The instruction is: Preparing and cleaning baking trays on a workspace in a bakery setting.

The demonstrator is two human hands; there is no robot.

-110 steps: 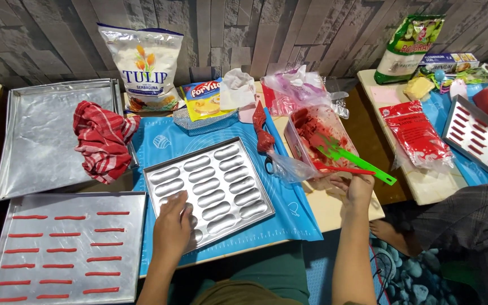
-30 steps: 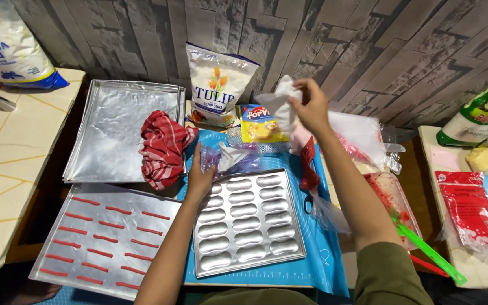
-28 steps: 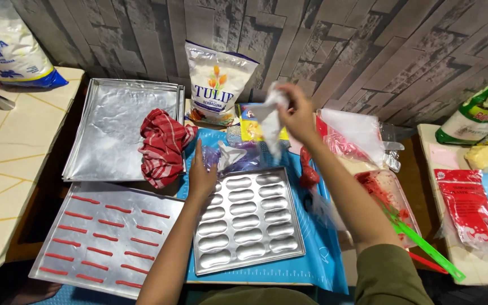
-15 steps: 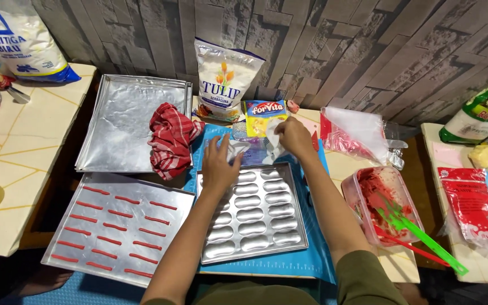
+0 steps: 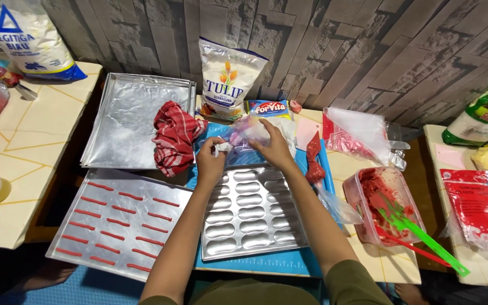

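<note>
Clear, crinkled plastic makes up the small bag [image 5: 248,131] that both hands work on, just above the far edge of the silver metal mould tray with rows of oval hollows [image 5: 252,212]. The bag looks thin and shiny, with a faint purple and pink tint, and its mouth is bunched up. The left hand [image 5: 211,160] pinches a small white twist of it between fingertips, closed on that end. The right hand [image 5: 273,148] cups over the bag's bulk, fingers curled around it. The mould tray lies on a blue mat [image 5: 289,262]. Left of it sits a flat silver baking sheet with rows of piped red strips [image 5: 114,223], and behind that an empty-looking metal tray [image 5: 134,121] with a red checked cloth [image 5: 174,136] draped at its corner. To the right stands a clear plastic tub smeared with red batter [image 5: 382,206], a green spatula [image 5: 425,240] resting in it.
</note>
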